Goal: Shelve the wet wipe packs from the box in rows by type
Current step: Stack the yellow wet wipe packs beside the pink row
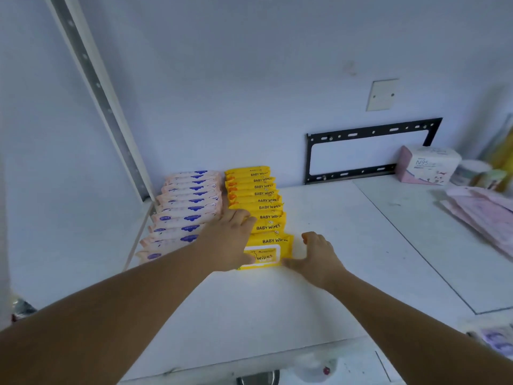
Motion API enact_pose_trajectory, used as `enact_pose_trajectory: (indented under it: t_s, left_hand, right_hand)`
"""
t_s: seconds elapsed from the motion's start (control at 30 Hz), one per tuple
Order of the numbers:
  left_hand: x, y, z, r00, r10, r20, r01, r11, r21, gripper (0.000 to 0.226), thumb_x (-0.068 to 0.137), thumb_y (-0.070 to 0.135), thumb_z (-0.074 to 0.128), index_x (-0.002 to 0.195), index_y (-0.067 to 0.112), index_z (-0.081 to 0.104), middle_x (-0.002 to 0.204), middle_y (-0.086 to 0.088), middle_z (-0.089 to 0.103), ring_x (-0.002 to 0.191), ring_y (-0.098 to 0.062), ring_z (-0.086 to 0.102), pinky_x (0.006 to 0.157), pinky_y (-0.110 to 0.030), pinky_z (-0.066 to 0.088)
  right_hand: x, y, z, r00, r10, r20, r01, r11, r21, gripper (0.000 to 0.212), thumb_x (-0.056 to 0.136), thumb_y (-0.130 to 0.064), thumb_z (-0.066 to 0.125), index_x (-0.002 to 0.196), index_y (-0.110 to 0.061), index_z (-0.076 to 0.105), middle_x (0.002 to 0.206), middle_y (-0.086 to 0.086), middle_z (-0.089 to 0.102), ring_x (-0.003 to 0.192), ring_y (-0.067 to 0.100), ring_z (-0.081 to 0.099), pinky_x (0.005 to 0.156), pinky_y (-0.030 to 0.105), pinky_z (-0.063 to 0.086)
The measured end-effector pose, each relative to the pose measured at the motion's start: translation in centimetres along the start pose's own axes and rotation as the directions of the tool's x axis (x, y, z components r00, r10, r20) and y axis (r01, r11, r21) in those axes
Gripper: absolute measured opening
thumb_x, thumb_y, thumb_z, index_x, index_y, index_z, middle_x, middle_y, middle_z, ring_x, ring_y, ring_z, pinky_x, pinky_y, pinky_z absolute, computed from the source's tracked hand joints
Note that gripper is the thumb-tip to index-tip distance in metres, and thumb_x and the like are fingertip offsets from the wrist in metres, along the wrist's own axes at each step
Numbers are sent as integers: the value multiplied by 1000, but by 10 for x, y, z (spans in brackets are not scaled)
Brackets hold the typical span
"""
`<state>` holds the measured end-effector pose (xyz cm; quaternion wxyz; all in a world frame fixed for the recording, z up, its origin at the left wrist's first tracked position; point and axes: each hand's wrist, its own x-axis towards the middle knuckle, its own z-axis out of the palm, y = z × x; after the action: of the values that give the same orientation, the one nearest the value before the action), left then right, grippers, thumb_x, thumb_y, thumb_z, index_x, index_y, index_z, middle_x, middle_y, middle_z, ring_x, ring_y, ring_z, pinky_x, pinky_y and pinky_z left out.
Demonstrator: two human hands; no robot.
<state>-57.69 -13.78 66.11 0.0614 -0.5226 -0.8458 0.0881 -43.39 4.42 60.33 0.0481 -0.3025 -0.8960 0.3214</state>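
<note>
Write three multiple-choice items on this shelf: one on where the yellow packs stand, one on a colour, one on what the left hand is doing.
1. Where does the yellow row stand relative to the pink row?
A. to its left
B. to its right
C. stacked on top of it

2. What colour are the labels on the pink packs?
A. blue
B. green
C. red

3. What is the left hand doing?
A. lifting a pack in the air
B. lying over the yellow row, fingers laid on the packs
C. clenched in a fist, touching nothing

Key: 1 B, the yellow packs stand beside the pink ones, on the right. 2 A, each pink pack bears a blue patch. 3 B, the hand covers the near left part of the yellow row.
</note>
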Motion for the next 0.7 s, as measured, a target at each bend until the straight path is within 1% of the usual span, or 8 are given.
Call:
enact_pose_trajectory:
  t_s: [0.13, 0.2, 0.3, 0.4, 0.47, 0.57, 0.63, 0.7]
  left_hand:
    - [-18, 23, -12, 993, 96, -69, -104, 986, -132, 70, 86, 58, 60, 146, 28, 39, 148, 5, 37, 135, -21, 36, 112, -43, 35]
    - [-23, 41, -20, 988, 137, -73, -149, 966, -213, 62, 88, 55, 61, 142, 30, 45, 145, 7, 41, 133, -18, 39, 108, -39, 38]
    - [-27, 69, -31, 978, 205, 43, -183, 937, -298, 54, 90, 57, 59, 137, 31, 50, 138, 7, 50, 129, -16, 45, 103, -34, 41]
    - [-31, 87, -39, 953, 264, 146, -208, 926, -315, 53, 90, 61, 57, 133, 31, 52, 127, 11, 55, 119, -13, 52, 100, -34, 45]
    - [-33, 96, -43, 951, 262, 164, -195, 921, -338, 50, 90, 61, 57, 130, 31, 54, 121, 14, 56, 112, -12, 56, 98, -34, 48]
    - [-27, 119, -48, 950, 250, 188, -165, 912, -376, 48, 89, 61, 60, 127, 32, 57, 118, 16, 59, 107, -8, 58, 96, -32, 50]
    - [-18, 145, -52, 945, 253, 206, -154, 903, -401, 46, 88, 60, 61, 125, 32, 58, 116, 17, 60, 105, -7, 58, 95, -31, 50]
    - [-7, 180, -56, 936, 274, 221, -162, 893, -420, 44, 89, 58, 61, 124, 32, 59, 112, 18, 60, 104, -7, 58, 95, -30, 50]
  right_hand:
    - [-37, 23, -23, 999, 44, -32, -44, 999, -3, 82, 82, -55, 74, 144, -12, 44, 142, 6, 50, 133, 25, 45, 108, 37, 42]
    - [-58, 35, -35, 997, 59, -40, -59, 998, -7, 74, 84, -54, 73, 141, -13, 48, 138, 5, 53, 129, 23, 50, 105, 35, 44]
    - [-89, 55, -58, 998, 56, -32, -58, 996, -72, 60, 86, -52, 71, 132, -17, 55, 128, 0, 59, 116, 18, 57, 98, 31, 47]
    - [-118, 78, -87, 1000, 28, 3, -27, 985, -168, 50, 87, -49, 72, 126, -20, 61, 121, -4, 63, 108, 14, 60, 93, 27, 47]
    - [-135, 95, -105, 999, 37, 5, -35, 983, -179, 46, 87, -47, 73, 122, -21, 63, 118, -5, 64, 107, 14, 61, 92, 26, 47]
    - [-158, 122, -124, 997, 77, -12, -78, 988, -132, 43, 87, -47, 73, 120, -21, 64, 113, -6, 64, 107, 14, 62, 94, 28, 49]
    - [-173, 143, -133, 996, 93, 0, -92, 988, -124, 43, 88, -48, 72, 120, -21, 65, 113, -6, 64, 106, 14, 62, 95, 31, 51]
    - [-188, 167, -144, 995, 104, 11, -101, 986, -129, 42, 88, -48, 71, 120, -22, 65, 111, -8, 65, 104, 13, 63, 94, 30, 52]
